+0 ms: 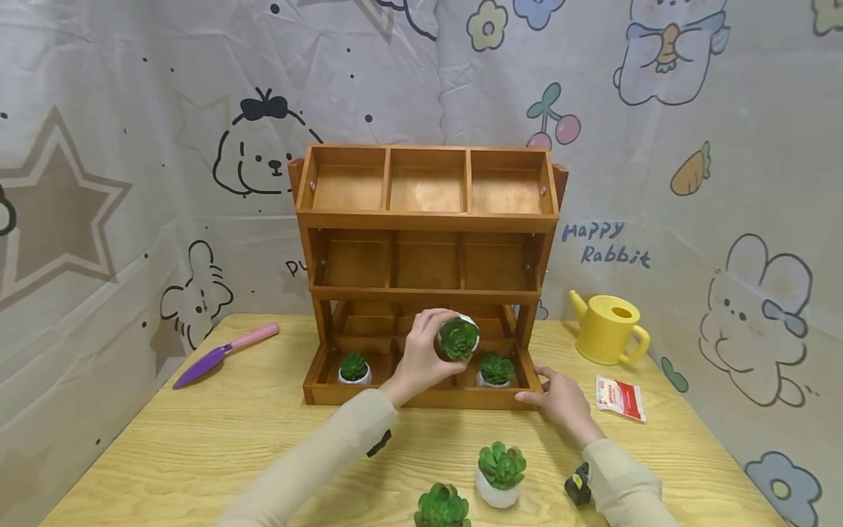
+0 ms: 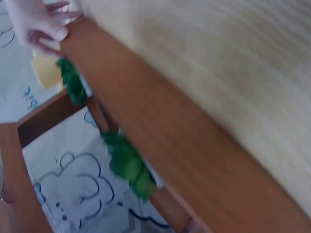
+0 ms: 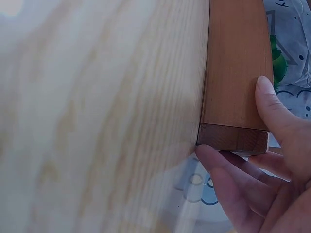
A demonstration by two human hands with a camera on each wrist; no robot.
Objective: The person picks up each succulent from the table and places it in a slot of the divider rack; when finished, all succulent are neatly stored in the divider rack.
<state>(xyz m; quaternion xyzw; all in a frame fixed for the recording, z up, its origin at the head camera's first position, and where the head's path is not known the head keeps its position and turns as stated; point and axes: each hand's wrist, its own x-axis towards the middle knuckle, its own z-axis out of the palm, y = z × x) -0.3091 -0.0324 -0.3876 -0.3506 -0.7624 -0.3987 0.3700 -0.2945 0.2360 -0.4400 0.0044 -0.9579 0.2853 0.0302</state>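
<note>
My left hand [image 1: 421, 360] grips a small potted succulent [image 1: 458, 338] in front of the lowest tier of a brown wooden shelf [image 1: 426, 294]. The pot is tipped so its green leaves face the head camera. On that lowest tier, a left succulent [image 1: 354, 368] and a right succulent [image 1: 495, 369] sit in white pots. At the tier's front right corner my right hand [image 1: 563, 401] holds the wood. The right wrist view shows its thumb [image 3: 272, 104] on the front board and the other fingers curled by the end. My left hand hides part of the middle compartment.
Two more succulents, one nearer [image 1: 443, 506] and one in a white pot [image 1: 499, 476], stand in front of the shelf. A yellow watering can [image 1: 607, 329] and a red-and-white packet [image 1: 620, 397] lie to the right. A purple trowel with a pink handle [image 1: 227, 353] lies left.
</note>
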